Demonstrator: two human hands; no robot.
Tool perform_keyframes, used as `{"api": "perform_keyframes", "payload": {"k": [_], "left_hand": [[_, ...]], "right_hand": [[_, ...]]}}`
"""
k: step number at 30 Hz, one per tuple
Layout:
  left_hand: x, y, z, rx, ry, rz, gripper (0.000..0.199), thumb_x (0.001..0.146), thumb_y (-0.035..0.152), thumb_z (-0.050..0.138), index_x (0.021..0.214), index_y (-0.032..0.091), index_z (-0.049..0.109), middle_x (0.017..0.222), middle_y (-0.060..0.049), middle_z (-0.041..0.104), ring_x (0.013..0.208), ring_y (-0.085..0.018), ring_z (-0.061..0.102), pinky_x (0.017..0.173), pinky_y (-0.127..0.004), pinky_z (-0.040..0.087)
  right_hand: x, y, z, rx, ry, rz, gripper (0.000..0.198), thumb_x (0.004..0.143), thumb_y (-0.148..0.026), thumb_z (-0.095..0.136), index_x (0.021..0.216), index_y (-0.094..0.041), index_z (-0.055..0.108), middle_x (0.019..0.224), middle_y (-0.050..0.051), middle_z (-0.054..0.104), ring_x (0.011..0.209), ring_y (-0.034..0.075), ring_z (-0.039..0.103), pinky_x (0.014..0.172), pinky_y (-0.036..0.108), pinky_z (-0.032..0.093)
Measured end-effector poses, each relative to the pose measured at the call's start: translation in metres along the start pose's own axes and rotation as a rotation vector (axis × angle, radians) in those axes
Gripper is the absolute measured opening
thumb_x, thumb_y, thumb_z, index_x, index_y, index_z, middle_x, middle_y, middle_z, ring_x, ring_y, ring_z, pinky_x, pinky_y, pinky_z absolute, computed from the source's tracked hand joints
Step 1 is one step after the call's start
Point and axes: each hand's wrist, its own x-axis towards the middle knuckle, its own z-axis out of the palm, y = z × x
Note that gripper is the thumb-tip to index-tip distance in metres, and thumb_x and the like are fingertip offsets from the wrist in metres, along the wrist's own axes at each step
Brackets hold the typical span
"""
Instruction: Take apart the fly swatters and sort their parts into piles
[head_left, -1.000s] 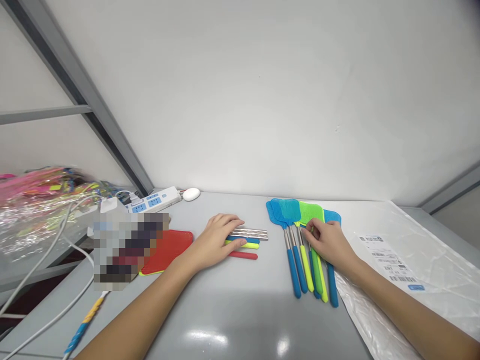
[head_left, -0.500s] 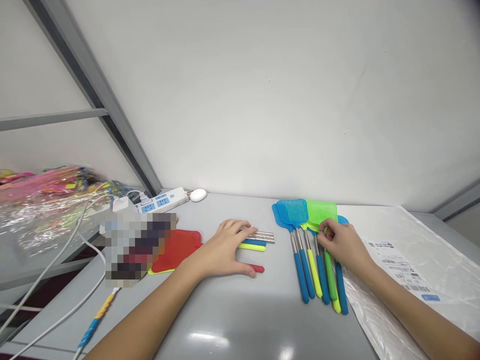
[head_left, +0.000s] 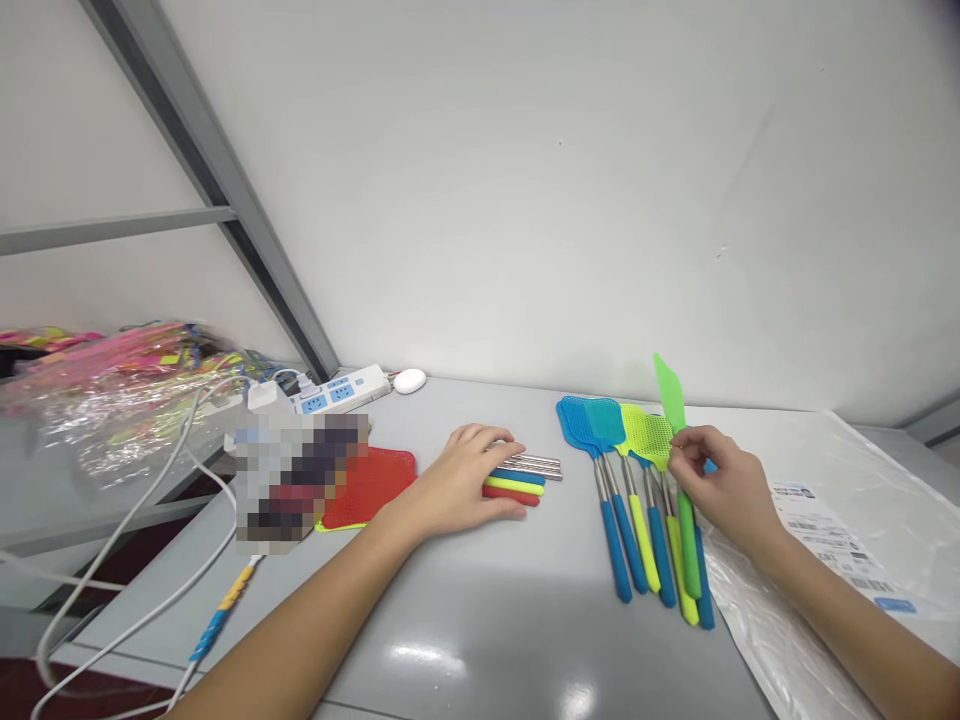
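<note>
"Where does the green swatter (head_left: 691, 560) lie from us?"
"Right of the frame's centre, long axis near to far, handle towards us. Our right hand (head_left: 724, 490) is nearer, fingertips pinched closed on it below the edge-on head."
"And our left hand (head_left: 465, 482)?"
"Mid-frame, half curled over the bundle (head_left: 517, 487), which lies crosswise on the worktop (head_left: 450, 630). Thumb near side, fingers far side; how firmly it grips, we can't tell."
"Farther back?"
"The power strip (head_left: 349, 391), left of centre."

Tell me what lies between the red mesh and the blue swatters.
The head view shows the left hand on a bundle of coloured handles and metal rods, then grey table.
</note>
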Motion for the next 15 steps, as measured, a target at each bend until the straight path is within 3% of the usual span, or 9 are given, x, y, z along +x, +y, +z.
{"api": "perform_keyframes", "payload": {"k": [3,15], "left_hand": [[-0.0008,-0.0016,-0.0001,0.002,-0.019,-0.003,0.069,0.071,0.057,0.074,0.131,0.03,0.052,0.133,-0.007,0.05,0.123,-0.029,0.042,0.106,-0.044,0.033],[0.0009,0.0004,-0.003,-0.015,0.048,0.024,0.056,0.08,0.058,0.065,0.124,0.025,0.058,0.126,-0.009,0.056,0.117,-0.026,0.048,0.104,-0.042,0.035]], "right_hand": [[-0.002,-0.0003,0.0016,0.031,-0.025,0.013,0.007,0.081,-0.031,0.054,0.085,-0.026,0.054,0.062,-0.003,0.055,0.062,0.018,0.054,0.062,0.031,0.043],[-0.0037,0.0,0.0032,0.115,-0.012,0.035,0.014,0.081,-0.034,0.056,0.091,-0.025,0.057,0.069,0.0,0.06,0.066,0.018,0.059,0.058,0.029,0.047]]}}
